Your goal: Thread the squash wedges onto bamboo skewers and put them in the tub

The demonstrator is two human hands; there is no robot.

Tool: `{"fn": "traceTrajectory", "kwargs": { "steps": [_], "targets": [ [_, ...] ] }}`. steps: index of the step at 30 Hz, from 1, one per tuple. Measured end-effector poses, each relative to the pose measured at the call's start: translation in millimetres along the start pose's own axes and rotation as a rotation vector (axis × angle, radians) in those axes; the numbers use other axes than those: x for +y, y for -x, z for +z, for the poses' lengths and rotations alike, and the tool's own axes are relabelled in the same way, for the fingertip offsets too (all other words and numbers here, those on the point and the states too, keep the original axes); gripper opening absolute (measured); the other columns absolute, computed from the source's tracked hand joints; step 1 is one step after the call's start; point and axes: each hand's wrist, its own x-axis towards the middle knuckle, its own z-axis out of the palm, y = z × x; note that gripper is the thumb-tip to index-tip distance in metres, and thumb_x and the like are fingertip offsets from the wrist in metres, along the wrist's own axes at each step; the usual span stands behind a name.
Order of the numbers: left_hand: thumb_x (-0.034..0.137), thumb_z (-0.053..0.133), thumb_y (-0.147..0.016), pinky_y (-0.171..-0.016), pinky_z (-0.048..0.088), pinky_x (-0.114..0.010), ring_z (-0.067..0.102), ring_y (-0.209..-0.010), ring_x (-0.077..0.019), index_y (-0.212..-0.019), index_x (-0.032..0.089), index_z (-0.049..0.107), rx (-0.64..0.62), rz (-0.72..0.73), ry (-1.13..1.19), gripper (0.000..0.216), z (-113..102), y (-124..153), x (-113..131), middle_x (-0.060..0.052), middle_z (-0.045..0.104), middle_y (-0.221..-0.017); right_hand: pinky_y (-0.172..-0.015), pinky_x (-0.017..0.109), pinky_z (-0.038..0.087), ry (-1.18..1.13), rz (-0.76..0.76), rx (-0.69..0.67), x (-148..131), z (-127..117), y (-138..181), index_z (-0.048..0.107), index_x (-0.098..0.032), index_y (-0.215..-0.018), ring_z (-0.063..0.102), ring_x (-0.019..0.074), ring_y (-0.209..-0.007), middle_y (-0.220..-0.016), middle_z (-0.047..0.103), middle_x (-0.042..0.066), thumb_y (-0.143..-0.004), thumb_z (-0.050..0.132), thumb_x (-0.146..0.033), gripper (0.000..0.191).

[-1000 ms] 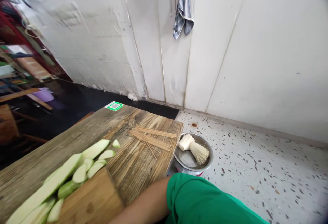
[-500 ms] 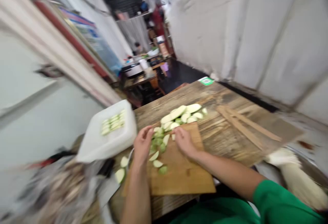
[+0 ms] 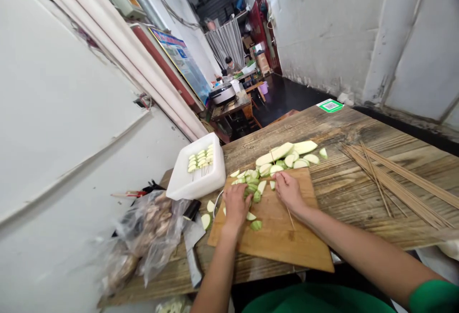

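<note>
My right hand [image 3: 289, 192] is closed around a thin wooden skewer [image 3: 290, 218], which slants up past the fingers. A pale half-round slice [image 3: 276, 169] is at the fingertips and seems to be on the skewer. Over a heap of green-skinned vegetable slices [image 3: 253, 177], much like zucchini, my left hand [image 3: 235, 204] lies with fingers and thumb apart, touching some of them. Both hands are above a wooden cutting board [image 3: 279, 246]. More half-round slices [image 3: 301, 163] and long cut pieces [image 3: 275, 153] lie beyond the board's far edge.
A white plastic tub [image 3: 172, 186] holds skewered slices [image 3: 201, 159] at the left. A cleaver [image 3: 193, 241] and a plastic bag [image 3: 154, 232] lie near it. Bundled skewers [image 3: 398, 184] spread across the right of the table. A person [image 3: 231, 64] sits in the background.
My left hand has moved from the far part of the heap nearer me, and its fingers have spread. The skewer now shows clearly in my right hand. The view has turned left and sharpened.
</note>
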Motion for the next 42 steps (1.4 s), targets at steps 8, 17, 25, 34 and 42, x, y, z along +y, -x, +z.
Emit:
{"fn": "traceTrajectory", "kwargs": {
  "steps": [8, 17, 25, 34, 42],
  "targets": [
    [0.020, 0.061, -0.069, -0.083, 0.029, -0.039, 0.051, -0.086, -0.0199, -0.087, 0.019, 0.057, 0.008, 0.004, -0.005, 0.019, 4.3, 0.2, -3.3, -0.004, 0.060, -0.084, -0.039, 0.021, 0.029, 0.019, 0.001, 0.058, -3.8, 2.2, 1.5, 0.054, -0.019, -0.071, 0.039, 0.0111, -0.038, -0.042, 0.043, -0.005, -0.081, 0.039, -0.039, 0.027],
    [0.031, 0.061, -0.069, -0.076, 0.039, -0.029, 0.052, -0.072, -0.0131, -0.095, 0.018, 0.062, -0.002, -0.087, 0.531, 0.030, -21.4, -24.0, -19.9, -0.001, 0.057, -0.076, -0.040, 0.021, 0.029, 0.061, -0.010, 0.026, -7.4, 3.6, 3.4, 0.055, -0.018, -0.070, 0.039, 0.0109, -0.040, -0.042, 0.042, -0.005, -0.081, 0.039, -0.038, 0.027],
    [0.024, 0.059, -0.071, -0.033, 0.021, -0.011, 0.041, -0.042, -0.0006, -0.076, 0.012, 0.051, -0.055, -0.710, 1.827, 0.015, -8.3, -58.2, 10.9, -0.001, 0.055, -0.071, -0.048, 0.021, 0.032, 0.196, -0.213, -0.218, -23.7, 7.4, 22.6, 0.056, -0.018, -0.073, 0.042, 0.0109, -0.048, -0.049, 0.044, -0.004, -0.085, 0.038, -0.030, 0.024],
    [0.022, 0.041, -0.081, -0.039, 0.036, -0.016, 0.042, -0.040, -0.0049, -0.084, 0.013, 0.055, -0.124, -0.817, 2.281, 0.016, 8.7, -65.3, -2.2, 0.004, 0.042, -0.051, -0.054, 0.020, 0.034, 0.332, -0.258, -0.397, -22.4, 12.3, 33.9, 0.057, -0.017, -0.071, 0.046, 0.0104, -0.055, -0.060, 0.054, -0.002, -0.083, 0.038, -0.019, 0.023],
    [0.014, 0.034, -0.083, -0.073, 0.052, -0.032, 0.056, -0.101, -0.0228, -0.081, 0.006, 0.056, 0.071, -0.971, 2.345, 0.023, 5.4, -69.4, -3.8, -0.017, 0.062, -0.093, -0.058, 0.022, 0.037, 0.371, -0.195, -0.446, -19.0, 13.8, 35.4, 0.056, -0.018, -0.070, 0.052, 0.0124, -0.059, -0.064, 0.058, 0.000, -0.083, 0.038, -0.018, 0.022]
  ]
}}
